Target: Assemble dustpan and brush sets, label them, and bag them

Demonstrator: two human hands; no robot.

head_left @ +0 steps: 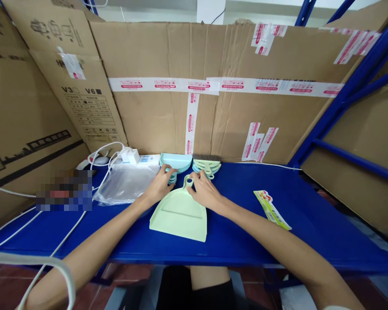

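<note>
A pale green dustpan [181, 214] lies on the blue table, its wide edge towards me and its looped handle pointing away. My right hand [205, 191] is at that handle, with thumb and fingers closed on its right side. Just left of it, my left hand [161, 184] has its fingers bent and the thumb apart, beside the handles of a stack of light blue dustpans [176, 161]. Whether it touches them is unclear. Behind my right hand lies a pile of small green and blue brushes [207, 165], the top one with dark bristles showing.
Clear plastic bags [126, 183] lie left of my left hand, with a white charger [130, 155] and cables behind them. A yellow-green card label [271, 209] is on the right. Cardboard [155, 120] walls the back, and blue metal posts [342, 99] stand at the right.
</note>
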